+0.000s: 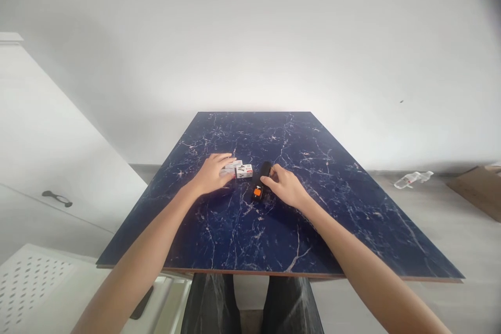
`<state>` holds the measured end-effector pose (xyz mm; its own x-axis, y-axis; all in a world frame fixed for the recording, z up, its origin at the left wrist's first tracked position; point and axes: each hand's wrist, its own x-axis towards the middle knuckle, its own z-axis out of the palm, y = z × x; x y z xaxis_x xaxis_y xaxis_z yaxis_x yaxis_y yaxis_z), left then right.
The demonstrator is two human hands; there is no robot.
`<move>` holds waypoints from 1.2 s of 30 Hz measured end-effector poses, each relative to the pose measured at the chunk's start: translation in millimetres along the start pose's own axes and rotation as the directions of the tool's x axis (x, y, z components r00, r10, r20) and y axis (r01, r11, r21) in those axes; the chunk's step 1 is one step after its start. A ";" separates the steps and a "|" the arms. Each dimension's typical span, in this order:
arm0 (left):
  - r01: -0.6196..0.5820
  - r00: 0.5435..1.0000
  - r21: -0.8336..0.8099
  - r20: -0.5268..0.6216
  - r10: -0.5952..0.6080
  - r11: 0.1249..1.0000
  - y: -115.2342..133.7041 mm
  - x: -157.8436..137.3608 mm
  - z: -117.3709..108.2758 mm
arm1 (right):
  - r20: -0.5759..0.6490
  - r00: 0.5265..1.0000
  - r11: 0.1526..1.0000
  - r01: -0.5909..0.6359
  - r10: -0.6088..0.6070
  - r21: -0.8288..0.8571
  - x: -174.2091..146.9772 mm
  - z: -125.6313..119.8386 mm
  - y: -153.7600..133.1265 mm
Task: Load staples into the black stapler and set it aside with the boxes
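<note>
My left hand (216, 172) is curved around small white printed boxes (244, 171) on the dark blue marbled table (235, 235). Its fingers and thumb rest against their left side and cover part of them. Just to the right lies a slim black oblong object (257, 186) with an orange patch near its close end; I cannot make out exactly what it is. My right hand (285, 183) grips it from the right side, the thumb on top and the fingers curled behind its edge. A narrow gap separates the boxes from the black object.
A white wall (250, 36) stands behind the table. At the left is a white cabinet (47, 141) with a dark handle (57, 198). Crumpled clear plastic (413, 179) and a cardboard box (479, 190) lie on the floor at the right.
</note>
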<state>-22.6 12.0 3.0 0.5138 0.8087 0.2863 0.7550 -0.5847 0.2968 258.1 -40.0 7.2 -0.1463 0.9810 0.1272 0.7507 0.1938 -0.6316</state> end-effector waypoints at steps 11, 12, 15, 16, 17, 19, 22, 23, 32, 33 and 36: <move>0.084 0.971 -0.071 0.232 -0.065 0.994 17.3 -5.7 -1.2 | 0.077 0.996 0.996 0.039 -0.046 0.086 10.5 -4.8 5.0; 0.081 0.971 -0.058 0.231 -0.065 0.995 17.7 -4.6 -2.4 | 0.076 0.996 0.994 0.048 -0.055 0.094 9.8 -4.8 6.8; 0.067 0.973 -0.038 0.226 -0.057 0.997 11.8 0.2 -4.0 | 0.080 0.994 0.993 0.070 -0.078 0.089 8.6 -5.7 8.6; 0.066 0.972 -0.039 0.226 -0.056 0.997 9.8 1.6 -4.3 | 0.085 0.993 0.993 0.078 -0.085 0.084 8.4 -6.3 8.5; 0.069 0.972 -0.043 0.228 -0.058 0.997 8.5 2.6 -4.6 | 0.086 0.992 0.993 0.086 -0.092 0.080 8.2 -6.9 8.2; 0.090 0.970 -0.037 0.229 -0.080 0.995 8.3 3.6 -6.3 | 0.092 0.990 0.993 0.096 -0.102 0.071 7.7 -8.0 7.8; 0.131 0.965 -0.003 0.230 -0.127 0.991 8.1 5.4 -12.4 | 0.091 0.989 0.992 0.108 -0.114 0.066 7.5 -8.6 8.8; 0.122 0.964 -0.003 0.238 -0.118 0.993 6.5 7.2 -15.2 | 0.090 0.989 0.991 0.111 -0.117 0.067 7.6 -8.7 9.4; -0.094 0.816 -0.173 0.551 0.175 0.980 -16.0 42.0 -37.4 | 0.110 0.984 0.987 0.132 -0.142 0.090 8.7 -12.1 10.1; -0.078 0.824 -0.155 0.546 0.151 0.985 -15.0 40.9 -40.2 | 0.110 0.983 0.987 0.136 -0.145 0.088 8.5 -12.7 9.9; -0.025 0.859 -0.128 0.505 0.086 0.991 -7.8 30.3 -51.2 | 0.109 0.983 0.987 0.141 -0.149 0.080 8.3 -13.4 9.7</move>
<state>-33.7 37.8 55.9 0.7122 0.6762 -0.1883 0.6838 -0.6078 0.4037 272.8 -30.0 12.4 -0.3261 0.9355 0.1358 0.6689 0.3299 -0.6661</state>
